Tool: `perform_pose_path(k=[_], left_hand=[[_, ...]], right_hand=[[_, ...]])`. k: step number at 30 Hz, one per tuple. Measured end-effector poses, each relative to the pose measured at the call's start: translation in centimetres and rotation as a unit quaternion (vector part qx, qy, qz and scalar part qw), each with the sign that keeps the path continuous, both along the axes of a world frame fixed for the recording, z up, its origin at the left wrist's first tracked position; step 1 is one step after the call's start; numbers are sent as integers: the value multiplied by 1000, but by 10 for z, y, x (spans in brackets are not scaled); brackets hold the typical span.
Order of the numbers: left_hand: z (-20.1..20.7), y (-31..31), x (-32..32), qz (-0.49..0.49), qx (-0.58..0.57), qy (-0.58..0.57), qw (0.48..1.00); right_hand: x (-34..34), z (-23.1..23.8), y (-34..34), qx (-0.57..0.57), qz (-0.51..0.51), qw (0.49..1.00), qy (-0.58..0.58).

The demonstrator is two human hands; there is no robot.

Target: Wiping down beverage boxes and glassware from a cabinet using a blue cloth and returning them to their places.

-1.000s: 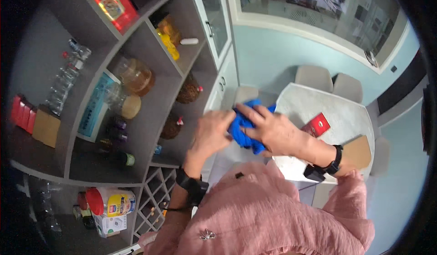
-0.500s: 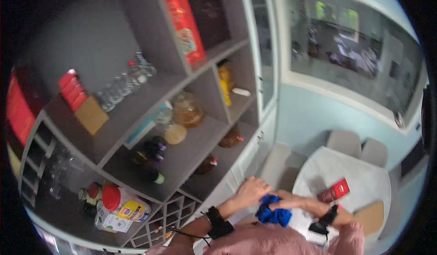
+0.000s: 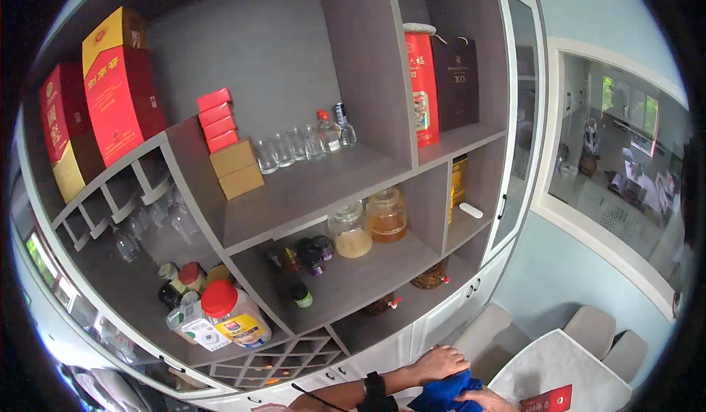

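A bunched blue cloth (image 3: 443, 394) is between my hands at the lower edge of the head view. My left hand (image 3: 439, 363) is curled over its upper side, with the fingertips partly hidden. Lower and to the right, my right hand (image 3: 487, 400) pinches the cloth between thumb and fingers; part of this hand is cut off by the picture's edge. A black band (image 3: 376, 391) wraps my left wrist. Just right of my hands, a red box (image 3: 548, 399) lies on the pale table (image 3: 562, 360).
A tall grey shelf unit (image 3: 323, 213) fills the left and middle. It holds drinking glasses (image 3: 283, 151), a jar of amber liquid (image 3: 387, 216), a red-lidded plastic jar (image 3: 235, 314) and boxes. Chairs (image 3: 590, 331) stand by the table, beneath a window (image 3: 625, 147).
The view has swung up and left, so the shelves fill more of it and my hands sit lower. The cloth stays between my hands, and my left hand is closer over it.
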State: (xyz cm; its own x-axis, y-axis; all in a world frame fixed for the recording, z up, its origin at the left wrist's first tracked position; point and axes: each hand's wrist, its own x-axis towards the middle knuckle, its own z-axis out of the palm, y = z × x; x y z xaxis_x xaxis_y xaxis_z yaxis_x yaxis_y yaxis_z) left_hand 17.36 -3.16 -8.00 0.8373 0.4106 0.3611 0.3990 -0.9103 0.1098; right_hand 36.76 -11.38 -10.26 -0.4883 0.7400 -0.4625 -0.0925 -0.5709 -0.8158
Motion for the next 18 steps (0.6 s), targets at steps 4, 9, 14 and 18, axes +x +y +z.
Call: perform_pose_path(k=[4, 9, 14, 18], left_hand=[[24, -5, 1, -37, -108, 0, 993], [2, -2, 4, 2, -155, 1, 988], [-42, 3, 9, 18, -364, 71, 928], [-53, -1, 4, -39, -737, 124, 663]], right_hand=[[4, 47, 27, 505, 222, 781, -292], [-3, 23, 40, 695, 258, 353, -571], [2, 27, 48, 678, 360, 392, -508], [2, 19, 50, 776, 355, 288, -434]])
